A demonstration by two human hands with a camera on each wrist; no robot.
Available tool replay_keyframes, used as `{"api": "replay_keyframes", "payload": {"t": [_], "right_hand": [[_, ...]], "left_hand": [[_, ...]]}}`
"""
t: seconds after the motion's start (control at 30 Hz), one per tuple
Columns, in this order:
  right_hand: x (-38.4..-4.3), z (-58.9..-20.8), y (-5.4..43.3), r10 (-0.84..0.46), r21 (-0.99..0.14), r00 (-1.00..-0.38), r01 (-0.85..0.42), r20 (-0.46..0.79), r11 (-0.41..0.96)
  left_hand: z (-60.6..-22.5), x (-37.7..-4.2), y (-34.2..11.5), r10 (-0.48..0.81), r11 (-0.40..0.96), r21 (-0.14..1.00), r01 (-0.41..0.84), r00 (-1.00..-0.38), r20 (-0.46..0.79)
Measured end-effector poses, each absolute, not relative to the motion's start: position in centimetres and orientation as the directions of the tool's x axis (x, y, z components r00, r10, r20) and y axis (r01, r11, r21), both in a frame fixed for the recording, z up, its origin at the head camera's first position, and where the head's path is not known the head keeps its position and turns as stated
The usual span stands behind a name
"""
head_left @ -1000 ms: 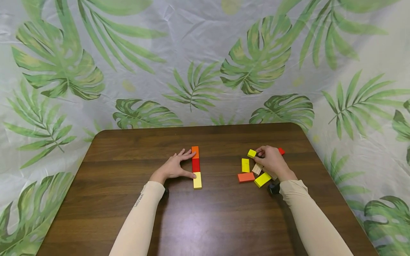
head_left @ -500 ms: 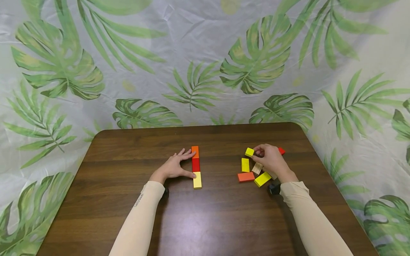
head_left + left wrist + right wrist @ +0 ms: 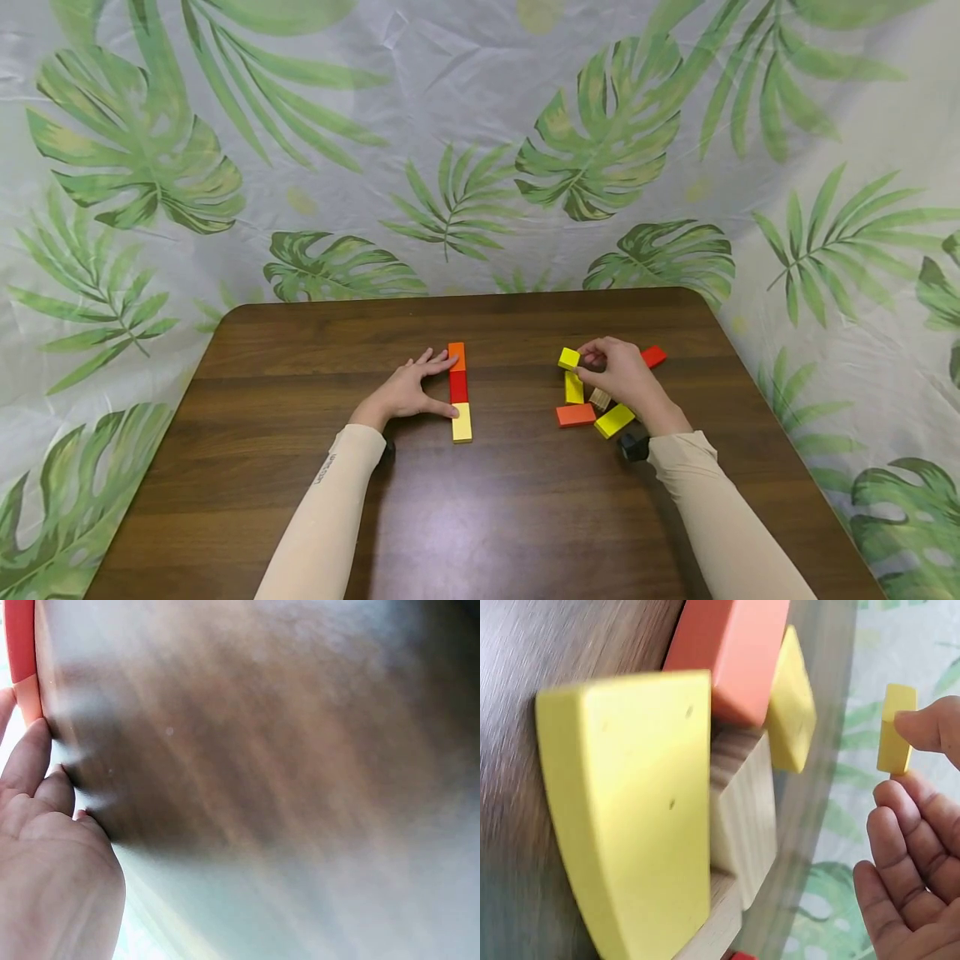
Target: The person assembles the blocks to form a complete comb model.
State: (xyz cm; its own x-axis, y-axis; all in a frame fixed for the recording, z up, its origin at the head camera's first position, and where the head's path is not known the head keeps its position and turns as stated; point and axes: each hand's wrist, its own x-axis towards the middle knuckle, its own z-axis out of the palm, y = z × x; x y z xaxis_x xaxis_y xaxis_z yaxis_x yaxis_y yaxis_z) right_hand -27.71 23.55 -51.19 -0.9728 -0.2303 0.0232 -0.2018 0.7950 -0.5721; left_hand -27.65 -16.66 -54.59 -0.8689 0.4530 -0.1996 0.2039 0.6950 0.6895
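Observation:
An orange block [image 3: 457, 355], a red block [image 3: 459, 387] and a pale yellow block [image 3: 462, 423] lie end to end in one column. My left hand [image 3: 405, 390] spans this column from its left side, forefinger touching the orange block and thumb at the pale yellow one. In the left wrist view, the fingers reach alongside the orange block [image 3: 28, 701]. My right hand [image 3: 626, 375] pinches a small yellow block [image 3: 568, 358] between thumb and fingertips. The right wrist view shows that yellow block [image 3: 895, 735] held above the table, with the other fingers loosely bent.
Below the right hand lie a yellow block [image 3: 574, 389], an orange-red block [image 3: 575, 415], another yellow block [image 3: 615, 421] and a plain wooden block [image 3: 600, 399]. A red block [image 3: 654, 357] sits beyond the hand. A leaf-print cloth [image 3: 480, 150] hangs behind the table [image 3: 510, 508].
My right hand has moved left, carrying the small yellow block with it, and more of the red block at the right now shows. The left hand stays in place.

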Motion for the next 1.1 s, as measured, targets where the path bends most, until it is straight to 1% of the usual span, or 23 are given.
{"api": "replay_keyframes", "payload": {"t": [0.27,0.5,0.73,0.97,1.1], "right_hand": [[-27.0,-50.7,22.1,-0.267,-0.577,-0.962,-0.248,0.053,0.778],[-26.1,-51.2,20.9,-0.308,-0.578,-0.949,-0.291,0.07,0.762],[-25.3,-51.8,19.9,-0.355,-0.577,-0.927,-0.358,0.122,0.734],[-24.1,-51.5,18.8,-0.393,-0.582,-0.911,-0.387,0.123,0.715],[-23.4,-51.6,18.0,-0.427,-0.57,-0.892,-0.429,0.148,0.7]], "left_hand": [[-54.5,-27.6,-16.7,0.453,0.7,0.685,0.203,-0.868,-0.205],[-54.7,-27.7,-16.8,0.452,0.703,0.678,0.215,-0.871,-0.193],[-54.6,-27.7,-16.7,0.459,0.694,0.688,0.212,-0.867,-0.195],[-54.7,-27.8,-16.7,0.452,0.701,0.682,0.208,-0.869,-0.2],[-54.7,-27.7,-16.7,0.447,0.702,0.683,0.202,-0.871,-0.202]]}}
